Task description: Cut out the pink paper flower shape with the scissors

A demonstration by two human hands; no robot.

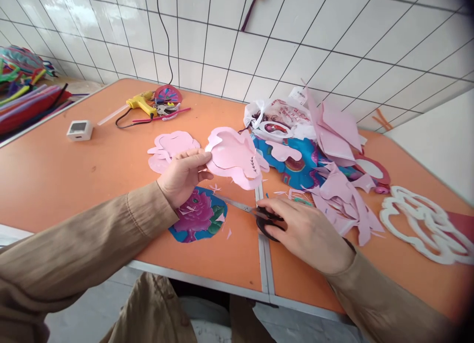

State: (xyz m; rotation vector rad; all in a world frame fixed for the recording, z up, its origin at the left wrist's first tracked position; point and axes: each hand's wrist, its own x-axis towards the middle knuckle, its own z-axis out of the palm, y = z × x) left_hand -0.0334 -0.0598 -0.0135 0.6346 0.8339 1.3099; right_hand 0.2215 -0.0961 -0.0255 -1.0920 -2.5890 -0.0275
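Observation:
Between the thumb and fingers of my left hand point(187, 172) is a pink paper cutout point(233, 155) with a wavy edge, raised off the table; it looks layered, with a small dark leafy print at its right. My right hand point(307, 229) grips black-handled scissors point(246, 208), blades pointing left, below the cutout and apart from it. Under the blades lies a blue fabric piece with a purple flower point(198, 214), small pink scraps on it. More pink cutouts point(174, 148) lie stacked just behind my left hand.
A yellow glue gun point(140, 104) with a cord and a small white box point(80, 130) are at the back left. Pink offcuts point(338, 195), blue patterned fabric point(299, 160) and a plastic bag point(285, 116) pile up at right, near white cloud-shaped frames point(418, 224). A tiled wall point(222, 47) stands behind.

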